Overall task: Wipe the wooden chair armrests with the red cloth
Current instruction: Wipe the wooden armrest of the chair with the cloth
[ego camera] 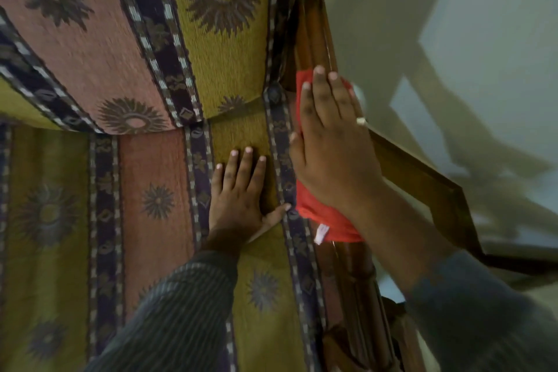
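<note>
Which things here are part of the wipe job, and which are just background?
In the job:
- red cloth
- wooden armrest
- right hand, flat on the cloth, pressing it to the armrest

Not in the job:
- patterned seat cushion
- left hand, open, resting on the cushion
- ring on the right hand
- wooden-framed piece right of the armrest

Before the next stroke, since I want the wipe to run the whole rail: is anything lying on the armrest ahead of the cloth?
Nothing visible. The right hand presses the red cloth flat on the wooden armrest, and the wood beyond the fingertips is bare. The left hand rests on the seat cushion, beside the rail.
</note>
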`<state>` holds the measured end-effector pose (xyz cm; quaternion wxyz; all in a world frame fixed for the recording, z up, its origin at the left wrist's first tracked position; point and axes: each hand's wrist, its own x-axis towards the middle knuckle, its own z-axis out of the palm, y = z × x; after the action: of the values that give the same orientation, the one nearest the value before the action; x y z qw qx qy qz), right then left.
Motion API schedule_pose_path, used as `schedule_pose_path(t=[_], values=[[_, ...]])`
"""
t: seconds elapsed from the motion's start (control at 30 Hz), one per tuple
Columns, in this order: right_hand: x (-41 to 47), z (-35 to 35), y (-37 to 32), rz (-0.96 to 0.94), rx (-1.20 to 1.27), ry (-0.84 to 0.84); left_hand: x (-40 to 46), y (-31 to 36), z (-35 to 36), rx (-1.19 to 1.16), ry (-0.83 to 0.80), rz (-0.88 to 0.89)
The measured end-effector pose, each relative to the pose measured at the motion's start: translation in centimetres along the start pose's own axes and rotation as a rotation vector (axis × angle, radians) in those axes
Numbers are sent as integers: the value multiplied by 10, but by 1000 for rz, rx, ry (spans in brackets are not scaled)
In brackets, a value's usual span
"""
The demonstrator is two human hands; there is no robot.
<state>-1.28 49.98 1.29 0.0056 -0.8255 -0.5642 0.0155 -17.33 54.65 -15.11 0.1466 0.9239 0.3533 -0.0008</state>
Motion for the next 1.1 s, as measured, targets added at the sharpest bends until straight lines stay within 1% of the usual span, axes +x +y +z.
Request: schedule_pose_path(t=[0.1,0.33,0.47,0.6,0.73,0.8,0.87,1.03,1.1], values=[[-32,4,-4,-16,24,-29,-3,5,-7,14,-4,-20],[-15,7,-2,9,66,-12,-17,12,-4,0,21,-71],[-72,7,-6,11,73,-15,-32,16,-6,17,-28,-78],[-138,6,-10,-21,126,-69,-67,26,-10,32,-106,-54],[-110,1,-4,-75,87,-96,-95,38,-8,37,-131,-69],[-88,-2,-3,-72,73,-89,-103,43,-4,50,-131,-79],[-88,-1,-3,-67,87,-73,-104,44,-3,60,-122,-85],[-171,8,-12,-64,121,-77,-107,44,-5,57,-141,-98],[-183,12,-13,-70,136,-51,-106,46,-5,36,-132,-103]])
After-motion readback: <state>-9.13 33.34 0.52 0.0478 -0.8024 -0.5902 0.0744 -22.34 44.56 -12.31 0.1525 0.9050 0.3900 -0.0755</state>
